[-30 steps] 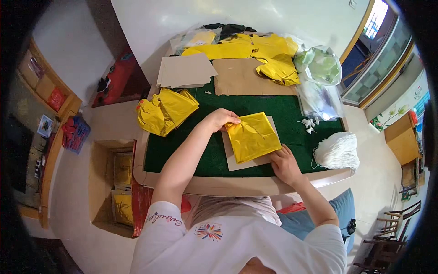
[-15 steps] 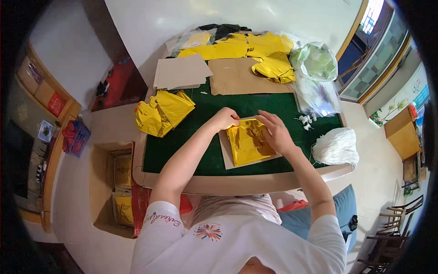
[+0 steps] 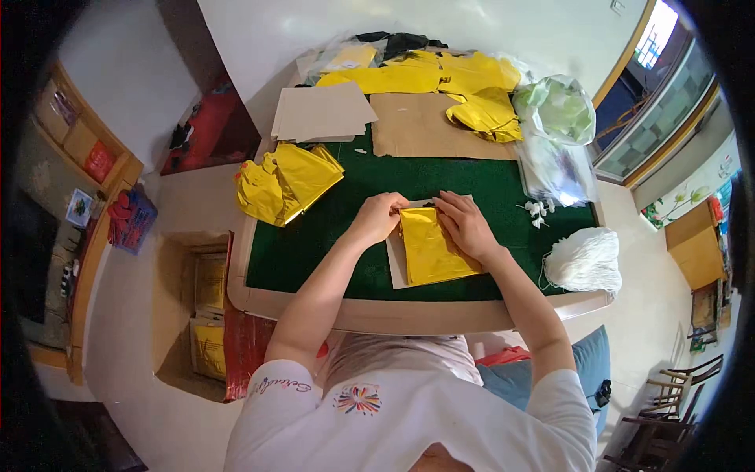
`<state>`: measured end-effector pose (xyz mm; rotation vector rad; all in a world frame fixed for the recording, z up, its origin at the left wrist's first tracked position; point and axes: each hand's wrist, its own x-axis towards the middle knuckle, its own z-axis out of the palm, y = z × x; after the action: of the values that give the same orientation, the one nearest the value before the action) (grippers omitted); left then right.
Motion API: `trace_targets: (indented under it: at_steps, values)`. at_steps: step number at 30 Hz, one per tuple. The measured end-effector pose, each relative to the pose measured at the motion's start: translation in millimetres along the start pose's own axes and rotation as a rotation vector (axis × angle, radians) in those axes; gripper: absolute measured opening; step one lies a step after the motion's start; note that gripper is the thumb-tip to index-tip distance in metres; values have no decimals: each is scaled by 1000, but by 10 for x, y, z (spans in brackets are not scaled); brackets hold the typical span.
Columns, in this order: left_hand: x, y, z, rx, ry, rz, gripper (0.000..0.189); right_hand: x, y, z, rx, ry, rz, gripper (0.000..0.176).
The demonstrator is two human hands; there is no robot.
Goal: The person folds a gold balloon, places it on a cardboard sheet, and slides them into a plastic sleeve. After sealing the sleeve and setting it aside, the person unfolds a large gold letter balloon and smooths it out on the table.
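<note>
Touching one yellow packet (image 3: 431, 256): one left hand (image 3: 381, 216), one right hand (image 3: 469, 226).

1. On my feed I have a table (image 3: 362, 259) with a dark green top and a pale, rounded rim.
2. Near its front middle I see a pale board (image 3: 398, 263) lying flat.
3. To the left I make out a crumpled yellow bundle (image 3: 289, 182), and beyond it stacked greyish sheets (image 3: 324, 112).
4. Toward the back I see brown cardboard (image 3: 425, 127), flat, its right end partly under yellow material (image 3: 481, 116).
5. On the right I have clear plastic (image 3: 557, 175), small white pieces (image 3: 538, 212) and a white skein (image 3: 583, 259) near the edge.
</note>
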<state>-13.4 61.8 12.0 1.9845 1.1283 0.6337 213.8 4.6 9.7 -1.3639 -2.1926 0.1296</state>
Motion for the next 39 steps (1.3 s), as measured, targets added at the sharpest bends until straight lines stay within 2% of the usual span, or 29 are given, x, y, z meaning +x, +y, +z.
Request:
trace_targets:
  at_steps: [6, 10, 13, 16, 18, 25, 28, 30, 31, 33, 34, 36, 37, 39]
  values:
    - [-44, 30, 48, 238, 107, -5, 11, 43, -110, -74, -85, -80, -44, 36]
    - [-67, 58, 55, 177, 158, -31, 7, 47, -359, -42, -72, -166, -122, 41]
    - [-24, -1, 51, 216, 164, -56, 8, 37, -299, 45, -63, -175, -132, 44]
    - [-5, -3, 16, 35, 91, -141, 13, 12, -271, 75, -64, -180, -125, 45]
    - [-21, 87, -45, -221, -6, -329, 16, 6, -264, 75, -69, -178, -119, 45]
    - [3, 93, -89, -540, -116, -475, 21, 5, -265, 103, -83, -177, -133, 43]
    - [-10, 93, -6, -451, -82, -424, 22, 2, -272, 103, -93, -181, -138, 42]
    - [-35, 121, 38, -292, 34, -358, 19, -6, -265, 107, -97, -180, -139, 42]
    - [-28, 106, 55, -289, 31, -357, 19, -12, -256, 123, -114, -183, -144, 42]
    - [-16, 63, 66, -5, 94, -304, 17, -17, -248, 130, -131, -180, -145, 42]
    - [-25, 51, 54, -1, 90, -302, 17, -20, -248, 131, -128, -175, -150, 42]
    - [-61, 35, 25, 277, 93, -160, 12, -27, -239, 142, -121, -167, -152, 42]
    - [-79, 47, 36, 280, 91, -161, 12, -28, -231, 155, -123, -146, -163, 41]
    - [-137, 90, 83, 326, 209, -143, 12, -32, -232, 169, -123, -124, -173, 41]
